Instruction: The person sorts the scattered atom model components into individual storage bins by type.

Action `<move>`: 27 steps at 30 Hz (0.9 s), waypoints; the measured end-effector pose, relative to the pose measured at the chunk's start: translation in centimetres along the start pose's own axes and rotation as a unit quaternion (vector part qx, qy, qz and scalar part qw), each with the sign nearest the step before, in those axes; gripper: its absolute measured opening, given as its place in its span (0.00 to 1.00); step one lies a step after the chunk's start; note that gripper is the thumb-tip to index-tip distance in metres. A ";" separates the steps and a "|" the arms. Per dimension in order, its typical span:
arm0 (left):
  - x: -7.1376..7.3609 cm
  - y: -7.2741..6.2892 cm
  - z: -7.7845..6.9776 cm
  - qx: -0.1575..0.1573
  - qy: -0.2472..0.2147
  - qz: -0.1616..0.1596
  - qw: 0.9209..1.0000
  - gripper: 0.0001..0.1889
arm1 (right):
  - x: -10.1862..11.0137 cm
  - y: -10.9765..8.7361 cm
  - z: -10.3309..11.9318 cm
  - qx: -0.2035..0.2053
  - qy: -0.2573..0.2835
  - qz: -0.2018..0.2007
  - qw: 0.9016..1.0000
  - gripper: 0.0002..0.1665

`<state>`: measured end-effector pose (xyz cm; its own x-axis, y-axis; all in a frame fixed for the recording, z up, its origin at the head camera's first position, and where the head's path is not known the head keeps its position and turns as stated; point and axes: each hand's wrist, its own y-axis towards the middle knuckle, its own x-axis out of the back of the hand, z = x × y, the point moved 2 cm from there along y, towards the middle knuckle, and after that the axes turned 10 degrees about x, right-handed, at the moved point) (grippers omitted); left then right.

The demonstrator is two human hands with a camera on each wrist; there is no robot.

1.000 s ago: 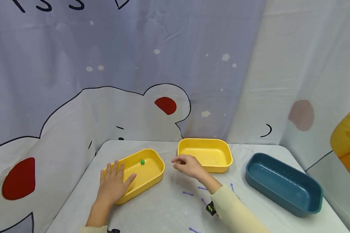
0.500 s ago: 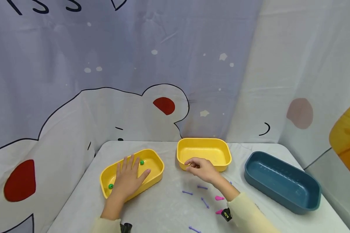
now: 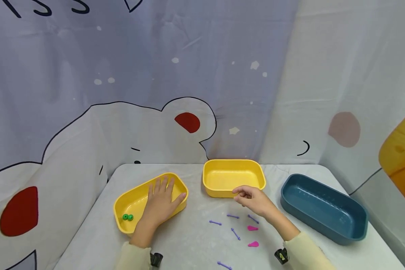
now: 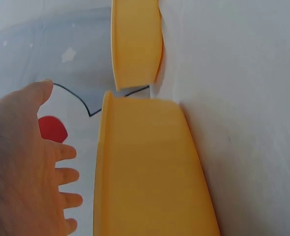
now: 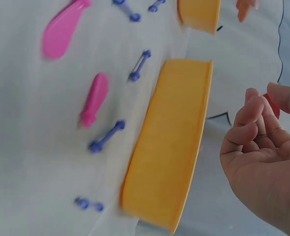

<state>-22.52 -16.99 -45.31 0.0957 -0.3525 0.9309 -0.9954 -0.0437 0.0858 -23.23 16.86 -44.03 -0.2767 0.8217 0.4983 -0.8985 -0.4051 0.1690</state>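
My left hand [image 3: 160, 204] hovers over the left yellow tray [image 3: 121, 204], fingers spread, hiding part of its inside. In the left wrist view, the left hand [image 4: 24, 157] shows a bare palm beside the tray's wall [image 4: 145, 162]. Two green beads [image 3: 128, 217] sit side by side in that tray's near left corner. My right hand [image 3: 254, 200] hangs in the air near the front right corner of the middle yellow tray [image 3: 234, 193]. Its fingers curl loosely, and the right wrist view shows the hand [image 5: 268, 147] with nothing visible between thumb and fingers.
On the white table [image 3: 189, 247] lie several small purple dumbbell-shaped rods [image 3: 235, 234] and two pink teardrop-shaped pieces [image 3: 253, 244], below my right hand. A dark blue tray [image 3: 324, 210] stands at the right. Printed cloth [image 3: 138, 56] hangs behind the table.
Both hands have shifted right, the left across its tray. Two beads now show together at the near left; the spot where one showed farther back is behind my left hand.
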 end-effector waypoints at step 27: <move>-3.4 2.6 -5.0 -0.029 -0.011 0.037 0.999 0.46 | 3.3 -6.1 -4.5 -0.088 -0.063 -0.056 0.993 0.16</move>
<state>-25.48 -11.21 -46.42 0.0207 -0.3731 0.9276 -0.9986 0.0381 0.0376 -20.19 23.80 -47.23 -0.1375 0.7958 0.5898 -0.9698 -0.2294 0.0834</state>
